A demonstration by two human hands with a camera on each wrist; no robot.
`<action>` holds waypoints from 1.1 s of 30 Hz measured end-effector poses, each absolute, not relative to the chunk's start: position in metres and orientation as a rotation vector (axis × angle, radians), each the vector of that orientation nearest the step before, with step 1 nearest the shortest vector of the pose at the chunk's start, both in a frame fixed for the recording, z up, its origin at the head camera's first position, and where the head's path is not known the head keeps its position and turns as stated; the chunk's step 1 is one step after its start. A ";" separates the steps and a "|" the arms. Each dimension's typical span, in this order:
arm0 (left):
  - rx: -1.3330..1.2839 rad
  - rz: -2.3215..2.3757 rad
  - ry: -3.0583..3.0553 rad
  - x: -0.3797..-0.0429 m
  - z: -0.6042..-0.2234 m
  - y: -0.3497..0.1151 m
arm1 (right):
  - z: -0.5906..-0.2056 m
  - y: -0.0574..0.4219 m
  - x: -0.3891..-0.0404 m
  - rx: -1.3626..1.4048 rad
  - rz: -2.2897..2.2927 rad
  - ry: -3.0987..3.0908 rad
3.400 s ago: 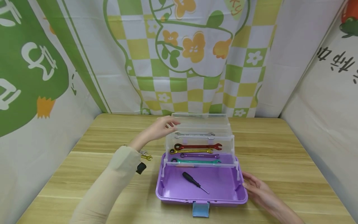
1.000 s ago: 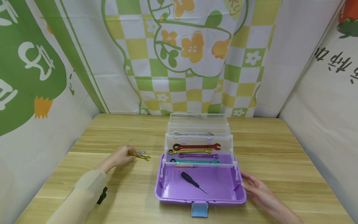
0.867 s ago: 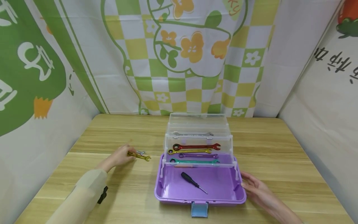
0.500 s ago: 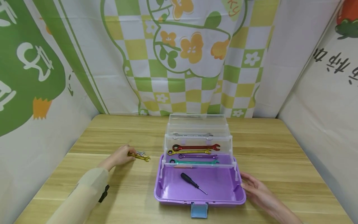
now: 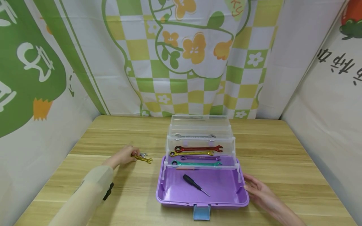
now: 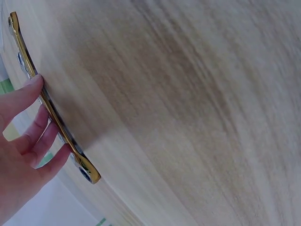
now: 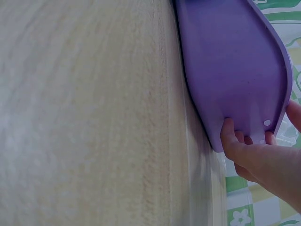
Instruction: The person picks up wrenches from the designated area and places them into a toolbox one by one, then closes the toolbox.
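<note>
On the left of the table, my left hand (image 5: 127,154) pinches a gold wrench (image 6: 57,115) between thumb and fingers. A silver wrench (image 5: 144,155) lies right alongside, partly hidden by the hand and the gold one. My right hand (image 5: 261,192) rests against the right side of a purple toolbox (image 5: 169,201), fingertips on its outer wall and thumb at the rim in the right wrist view. Inside the toolbox lies a black-handled screwdriver (image 5: 196,185). Its clear trays (image 5: 200,121) are raised at the back, carrying red (image 5: 198,149), purple (image 5: 200,158) and teal (image 5: 197,164) wrenches, among several.
A blue latch (image 5: 201,212) hangs down at the toolbox front. The wooden table (image 5: 282,150) ends at a patterned curtain (image 5: 183,88) behind and white side walls. A black strap piece (image 5: 108,191) shows beside the left sleeve (image 5: 87,191).
My left hand has come away from the raised trays, down and left to the gold wrench, then shifted slightly right along it. The right hand stays at the toolbox side.
</note>
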State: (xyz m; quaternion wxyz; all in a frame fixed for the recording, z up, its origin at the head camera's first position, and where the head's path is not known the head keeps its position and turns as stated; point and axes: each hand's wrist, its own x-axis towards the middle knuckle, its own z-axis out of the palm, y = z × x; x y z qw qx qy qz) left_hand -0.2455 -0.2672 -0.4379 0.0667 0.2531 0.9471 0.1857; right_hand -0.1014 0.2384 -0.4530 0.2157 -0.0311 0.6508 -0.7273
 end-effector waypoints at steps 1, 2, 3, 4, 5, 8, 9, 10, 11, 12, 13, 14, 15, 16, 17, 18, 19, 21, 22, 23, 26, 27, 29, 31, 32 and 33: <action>0.761 0.562 2.851 -0.246 -0.438 -0.267 | -0.453 0.238 -0.101 -0.088 -2.017 1.802; 0.760 0.563 2.848 -0.246 -0.438 -0.267 | -0.453 0.239 -0.101 -0.093 -2.019 1.800; 0.763 0.572 2.846 -0.246 -0.437 -0.267 | -0.453 0.239 -0.102 -0.096 -2.022 1.798; 0.769 0.572 2.846 -0.246 -0.438 -0.267 | -0.453 0.239 -0.102 -0.101 -2.026 1.796; 0.767 0.578 2.845 -0.246 -0.438 -0.267 | -0.454 0.239 -0.102 -0.106 -2.028 1.795; 0.755 0.589 2.837 -0.247 -0.438 -0.268 | -0.454 0.239 -0.102 -0.114 -2.038 1.791; 0.752 0.591 2.837 -0.247 -0.438 -0.268 | -0.454 0.239 -0.102 -0.114 -2.042 1.789; 0.743 0.596 2.834 -0.247 -0.438 -0.268 | -0.454 0.239 -0.102 -0.116 -2.045 1.786; 0.736 0.604 2.834 -0.247 -0.439 -0.268 | -0.454 0.239 -0.102 -0.118 -2.049 1.784; 0.739 0.614 2.835 -0.247 -0.439 -0.269 | -0.454 0.239 -0.102 -0.122 -2.057 1.775; 0.737 0.627 2.835 -0.247 -0.440 -0.270 | -0.454 0.239 -0.102 -0.124 -2.058 1.776; 0.738 0.638 2.836 -0.246 -0.440 -0.270 | -0.454 0.239 -0.102 -0.123 -2.062 1.773; 0.741 0.656 2.834 -0.246 -0.440 -0.270 | -0.454 0.239 -0.102 -0.124 -2.064 1.771; 0.747 0.668 2.836 -0.246 -0.440 -0.271 | -0.454 0.239 -0.102 -0.123 -2.064 1.771; 0.756 0.682 2.836 -0.245 -0.441 -0.272 | -0.454 0.239 -0.102 -0.122 -2.063 1.772; 0.762 0.695 2.835 -0.245 -0.441 -0.272 | -0.454 0.239 -0.102 -0.120 -2.061 1.774; 0.764 0.702 2.835 -0.244 -0.440 -0.272 | -0.454 0.238 -0.102 -0.116 -2.054 1.782; 0.772 0.712 2.839 -0.242 -0.440 -0.273 | -0.454 0.238 -0.102 -0.112 -2.049 1.786; 0.771 0.711 2.842 -0.242 -0.439 -0.273 | -0.453 0.238 -0.102 -0.108 -2.045 1.790; 0.766 0.713 2.842 -0.241 -0.439 -0.273 | -0.453 0.238 -0.102 -0.106 -2.042 1.792; 0.766 0.730 2.843 -0.241 -0.439 -0.274 | -0.453 0.238 -0.102 -0.103 -2.036 1.801; 0.772 0.746 2.840 -0.242 -0.440 -0.275 | -0.453 0.238 -0.102 -0.098 -2.035 1.801; 0.827 0.789 2.832 -0.243 -0.443 -0.277 | -0.453 0.238 -0.102 -0.095 -2.034 1.801; 0.912 0.850 2.816 -0.248 -0.451 -0.283 | -0.453 0.238 -0.103 -0.095 -2.034 1.801; 0.932 0.864 2.812 -0.249 -0.452 -0.283 | -0.453 0.238 -0.103 -0.098 -2.035 1.800; 0.945 0.876 2.808 -0.248 -0.452 -0.284 | -0.453 0.238 -0.103 -0.099 -2.035 1.799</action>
